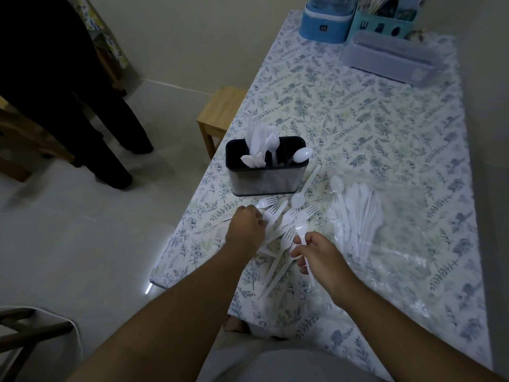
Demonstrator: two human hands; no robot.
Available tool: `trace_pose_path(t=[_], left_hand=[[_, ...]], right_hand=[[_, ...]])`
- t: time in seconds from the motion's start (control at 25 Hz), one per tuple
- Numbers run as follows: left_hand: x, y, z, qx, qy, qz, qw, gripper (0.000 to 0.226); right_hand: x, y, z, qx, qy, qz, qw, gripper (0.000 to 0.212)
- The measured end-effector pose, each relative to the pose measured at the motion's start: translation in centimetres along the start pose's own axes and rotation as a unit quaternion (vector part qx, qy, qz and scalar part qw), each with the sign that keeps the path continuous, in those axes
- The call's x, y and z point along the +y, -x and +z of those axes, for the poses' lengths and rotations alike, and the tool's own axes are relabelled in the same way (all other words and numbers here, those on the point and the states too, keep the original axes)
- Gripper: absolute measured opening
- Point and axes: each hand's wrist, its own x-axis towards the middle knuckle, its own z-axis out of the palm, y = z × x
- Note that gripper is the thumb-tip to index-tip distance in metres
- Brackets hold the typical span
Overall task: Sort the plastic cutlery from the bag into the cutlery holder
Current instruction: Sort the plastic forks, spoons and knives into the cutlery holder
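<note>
A black and steel cutlery holder (265, 179) stands near the table's left edge, with white knives and forks in its left compartments and one spoon (302, 155) in the right one. In front of it lies a loose pile of white forks (286, 219). My left hand (246, 226) is closed on several forks from that pile. My right hand (316, 250) pinches a white spoon (303, 232) by its handle. A clear plastic bag (391, 244) with more white cutlery (358, 216) lies to the right.
The table carries a floral cloth (358, 119). At its far end stand a blue container (326, 23), a teal holder (385, 23) and a clear lidded box (391, 60). A wooden stool (220, 111) stands left of the table. A person's dark legs (91, 128) are on the floor.
</note>
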Motion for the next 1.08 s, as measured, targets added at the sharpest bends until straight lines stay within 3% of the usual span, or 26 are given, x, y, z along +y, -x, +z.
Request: trace_pose_path(t=[0.12,0.24,0.4,0.48,0.76,0.88,0.96,1.08], left_hand=[[0.3,-0.8,0.7,-0.018,-0.007,0.007,1.000,0.011],[0.5,-0.5,0.5,0.001,0.016,0.034,0.999,0.009],[2.6,1.6,-1.7,0.112,0.061,0.174,0.977,0.007],[3.8,2.6,-2.4,0.116,0.086,0.211,0.967,0.009],[5.4,5.5,-1.5,-0.057,0.242,0.049,0.967,0.022],[4.2,4.6,-2.1,-0.157,0.229,0.037,0.960,0.030],[3.1,3.2,-2.8,-0.119,0.133,0.058,0.982,0.027],[0.2,0.2,-3.2,0.015,0.035,0.015,0.999,0.024]], right_hand=[[0.2,0.4,-0.2,-0.011,-0.020,0.033,0.999,0.033],[0.4,0.4,-0.5,-0.008,-0.011,0.040,0.999,0.024],[-0.1,-0.3,-0.7,0.026,-0.088,0.028,0.995,0.028],[-0.8,-0.5,-0.4,0.029,-0.145,0.006,0.989,0.029],[-1.1,-0.9,1.0,-0.047,-0.183,0.007,0.982,0.030],[-0.4,-1.0,0.9,-0.058,-0.153,0.025,0.986,0.026],[0.0,-1.2,0.7,-0.048,-0.133,0.048,0.989,0.023],[0.2,-1.1,0.4,-0.033,-0.153,0.079,0.985,0.020]])
